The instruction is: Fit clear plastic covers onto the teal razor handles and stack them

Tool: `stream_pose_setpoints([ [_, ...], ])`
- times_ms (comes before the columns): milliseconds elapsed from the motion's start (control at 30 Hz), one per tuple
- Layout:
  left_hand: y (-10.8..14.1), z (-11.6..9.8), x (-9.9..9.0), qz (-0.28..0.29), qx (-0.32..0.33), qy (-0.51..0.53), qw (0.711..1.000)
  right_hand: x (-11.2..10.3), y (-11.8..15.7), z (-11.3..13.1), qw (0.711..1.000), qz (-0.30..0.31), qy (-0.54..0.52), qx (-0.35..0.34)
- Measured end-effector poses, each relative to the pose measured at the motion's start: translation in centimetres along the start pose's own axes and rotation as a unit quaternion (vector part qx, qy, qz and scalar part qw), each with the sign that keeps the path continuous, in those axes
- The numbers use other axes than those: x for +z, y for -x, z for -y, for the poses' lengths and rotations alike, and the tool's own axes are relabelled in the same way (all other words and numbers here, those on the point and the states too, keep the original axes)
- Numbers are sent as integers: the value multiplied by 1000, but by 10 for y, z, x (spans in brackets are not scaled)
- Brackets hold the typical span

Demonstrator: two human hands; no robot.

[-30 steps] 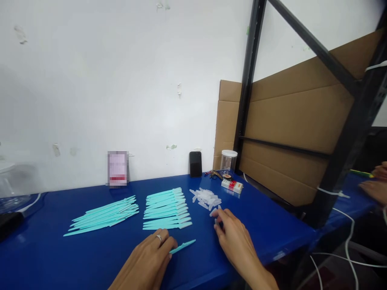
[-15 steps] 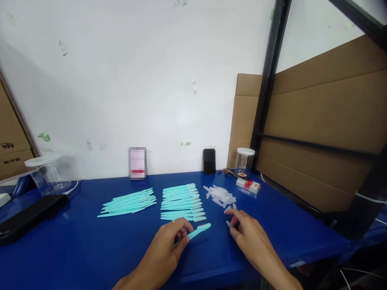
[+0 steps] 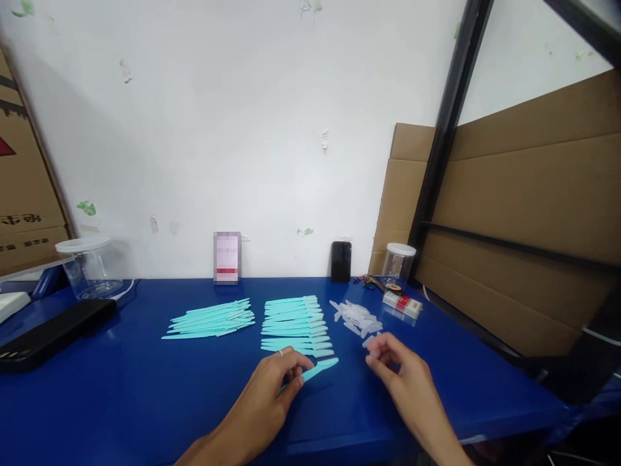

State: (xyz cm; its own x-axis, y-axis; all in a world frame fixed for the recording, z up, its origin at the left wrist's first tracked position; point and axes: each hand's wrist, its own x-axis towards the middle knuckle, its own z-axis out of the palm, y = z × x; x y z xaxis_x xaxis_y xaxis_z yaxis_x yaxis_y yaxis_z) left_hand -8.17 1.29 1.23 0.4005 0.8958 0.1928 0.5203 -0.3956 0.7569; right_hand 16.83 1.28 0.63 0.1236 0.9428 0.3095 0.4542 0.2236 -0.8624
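Observation:
My left hand (image 3: 276, 388) is closed round the handle of a turquoise eyebrow razor (image 3: 321, 367), whose blade end points right and slightly up. The fingers of my right hand (image 3: 400, 372) are pinched together on a small translucent blade cap (image 3: 372, 351), mostly covered by the fingertips. Just beyond them lies a loose pile of the same translucent caps (image 3: 358, 317). A column of eyebrow razors (image 3: 291, 325) lies side by side above my left hand, pale ends to the right. Farther left is a second, looser heap of turquoise razors (image 3: 211, 320).
Against the wall lean a phone with a blurred screen (image 3: 227, 259) and a black phone-like object (image 3: 341, 262). A clear jar (image 3: 398, 262), keys and a red-and-white box (image 3: 402, 304) are at the right. On the left are another jar (image 3: 92, 268) and a black case (image 3: 55, 333).
My right thumb and fingers have come together at the edge of the cap pile. My left hand still holds the razor in nearly the same place. The view has shifted slightly.

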Motion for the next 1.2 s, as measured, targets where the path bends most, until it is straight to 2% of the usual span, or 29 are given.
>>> stream_pose_setpoints([
  [67, 0, -5, -1, -3, -1, 4, 1000, 4, 2, 7, 989, -13, -146, 28],
  [133, 0, -8, -1, -5, -1, 7, 1000, 10, 4, 12, 966, 8, -250, 57],
  [233, 0, -10, -1, -7, 0, 2, 1000, 20, 7, 13, 952, 25, -297, 69],
  [400, 1, -10, -1, -9, -9, -13, 1000, 26, 7, 9, 955, 41, -290, 43],
  [533, 2, -10, -1, 3, -21, -31, 999, 26, 7, 12, 960, 58, -271, 47],
  [733, 1, -8, 2, 18, -1, -57, 998, 27, 8, 15, 956, 76, -281, 50],
  [933, 5, -11, 0, 25, 13, -41, 999, 26, 9, 13, 941, 137, -300, 72],
  [1067, 5, -11, -1, 3, 32, -9, 999, 25, 9, 15, 964, 121, -235, 40],
  [1200, 5, -13, -3, 14, 37, -16, 999, 25, 10, 16, 975, 142, -172, 6],
])
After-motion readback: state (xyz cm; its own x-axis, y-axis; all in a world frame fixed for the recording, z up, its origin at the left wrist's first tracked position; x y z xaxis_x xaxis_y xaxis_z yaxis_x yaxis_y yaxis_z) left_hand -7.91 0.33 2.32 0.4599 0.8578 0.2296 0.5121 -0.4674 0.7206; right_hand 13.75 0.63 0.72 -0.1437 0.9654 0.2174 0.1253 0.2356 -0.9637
